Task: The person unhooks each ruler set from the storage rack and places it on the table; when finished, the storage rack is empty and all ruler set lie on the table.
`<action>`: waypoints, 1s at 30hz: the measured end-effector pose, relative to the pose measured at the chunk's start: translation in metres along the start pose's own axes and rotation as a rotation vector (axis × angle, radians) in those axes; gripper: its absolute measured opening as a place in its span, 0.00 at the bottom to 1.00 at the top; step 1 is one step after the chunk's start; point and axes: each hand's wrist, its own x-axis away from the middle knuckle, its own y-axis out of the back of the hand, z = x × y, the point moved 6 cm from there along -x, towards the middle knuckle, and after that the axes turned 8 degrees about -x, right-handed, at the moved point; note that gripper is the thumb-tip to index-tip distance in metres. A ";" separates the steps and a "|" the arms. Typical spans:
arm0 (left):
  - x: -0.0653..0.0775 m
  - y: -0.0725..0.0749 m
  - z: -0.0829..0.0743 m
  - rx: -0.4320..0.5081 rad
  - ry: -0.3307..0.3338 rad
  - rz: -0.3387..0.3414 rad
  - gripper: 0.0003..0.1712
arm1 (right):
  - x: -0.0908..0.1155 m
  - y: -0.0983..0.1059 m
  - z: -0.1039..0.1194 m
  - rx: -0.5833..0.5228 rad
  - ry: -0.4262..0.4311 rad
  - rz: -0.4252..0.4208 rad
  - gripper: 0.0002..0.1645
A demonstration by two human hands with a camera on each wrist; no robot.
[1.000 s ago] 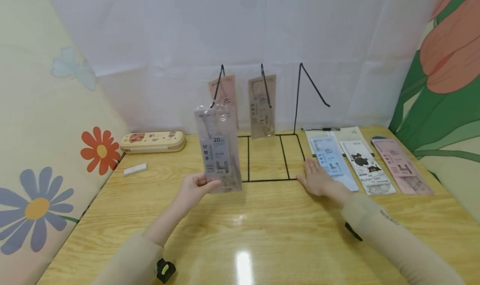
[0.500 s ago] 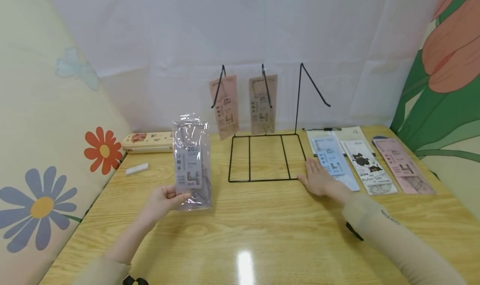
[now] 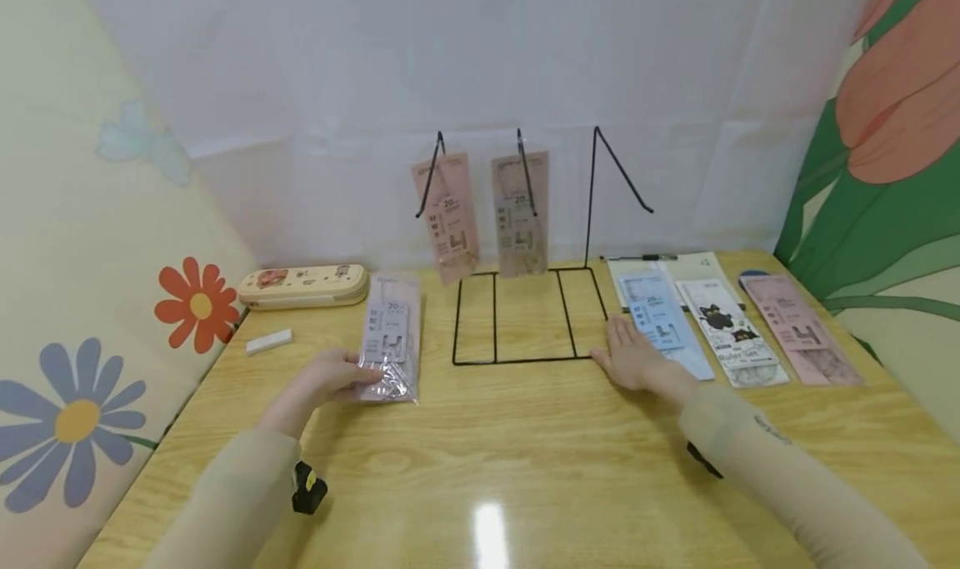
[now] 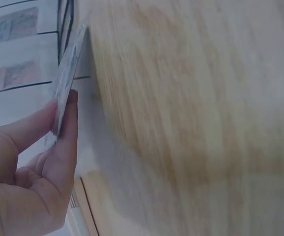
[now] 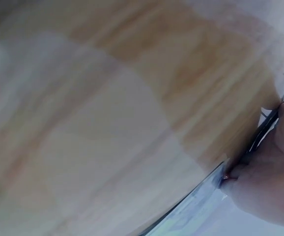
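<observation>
My left hand (image 3: 330,379) pinches the lower left edge of a pale purple ruler set packet (image 3: 392,319), left of the black wire rack (image 3: 495,319). In the left wrist view, thumb and fingers hold this thin packet (image 4: 69,73) edge-on, tilted close over the wood. My right hand (image 3: 633,365) rests with extended fingers at the rack's front right corner. In the right wrist view it lies along the dark wire (image 5: 266,129). A pink packet (image 3: 450,219) hangs from the left hook, a brownish one (image 3: 519,219) from the middle hook. The right hook (image 3: 626,173) is bare.
At the left lie a cream pencil case (image 3: 303,287) and a white eraser (image 3: 268,341). On the right are a blue packet (image 3: 663,319), a white cat-print ruler set (image 3: 727,336) and a pink packet (image 3: 802,327). Behind them lies a black pen (image 3: 652,257).
My left hand has carried the purple packet leftward from in front of the left hook and lowered it, top leaning back, toward the table. My right hand has stayed at the rack's corner.
</observation>
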 end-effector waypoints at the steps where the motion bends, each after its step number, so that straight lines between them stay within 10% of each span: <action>1: -0.001 0.000 0.000 -0.008 0.016 0.002 0.15 | 0.000 0.000 0.000 0.002 -0.002 0.001 0.41; 7: -0.003 0.004 -0.005 -0.239 0.039 -0.029 0.14 | -0.002 -0.002 0.000 0.006 -0.001 0.013 0.41; 13: -0.003 0.018 -0.037 -0.512 -0.038 -0.168 0.38 | -0.002 -0.001 -0.001 0.008 -0.004 0.002 0.41; 30: -0.056 0.018 -0.118 -0.101 -0.406 -0.340 0.42 | 0.000 0.000 0.001 0.001 0.012 -0.002 0.41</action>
